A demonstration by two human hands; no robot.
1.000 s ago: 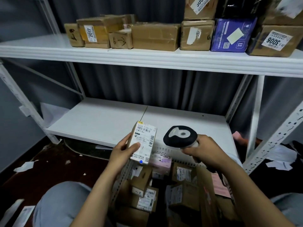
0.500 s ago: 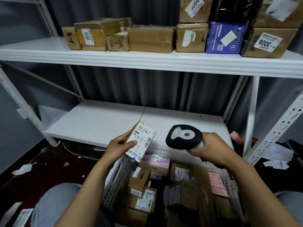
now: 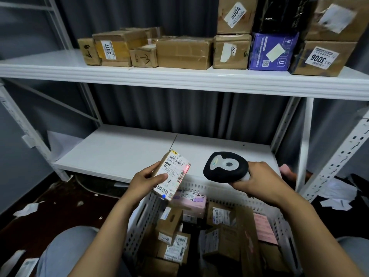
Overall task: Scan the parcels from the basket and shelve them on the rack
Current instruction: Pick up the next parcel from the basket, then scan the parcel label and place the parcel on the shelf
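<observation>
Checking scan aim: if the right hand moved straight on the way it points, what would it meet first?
Likely the small parcel in the left hand: the scanner in the right hand faces it, red spot on its label. Depth unclear.

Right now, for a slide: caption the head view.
Left hand holds a labelled parcel; right hand aims a barcode scanner at it, above the white basket.

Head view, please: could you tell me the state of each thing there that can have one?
small parcel: held up, label facing the camera, red scan dot on its barcode.
scanner: aimed at the small parcel.
left hand: grips the small parcel.
right hand: grips the scanner.
basket: holds many more parcels.
upper shelf: carries a row of boxes, some stacked.
</observation>
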